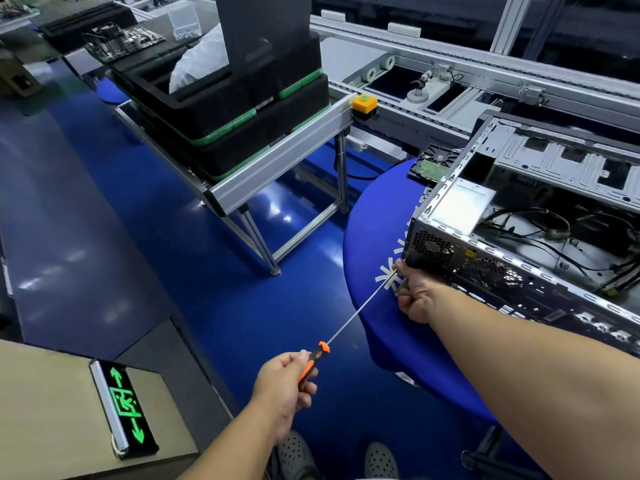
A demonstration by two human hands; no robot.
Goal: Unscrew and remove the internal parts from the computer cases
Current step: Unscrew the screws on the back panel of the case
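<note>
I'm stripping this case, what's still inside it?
Inside the case: loose black cables, a silver box by the fan grilles, and bare metal framing. Its near wall hides the rest.

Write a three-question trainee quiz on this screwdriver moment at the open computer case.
1. True or false: the left hand grips the screwdriver by its orange-and-black handle.
2. The right hand pinches the shaft near the: A) handle B) tip C) middle.
3. Fill in: the computer case lies on a table covered with ___ cloth.

Key: 1 true; 2 B; 3 blue.
</note>
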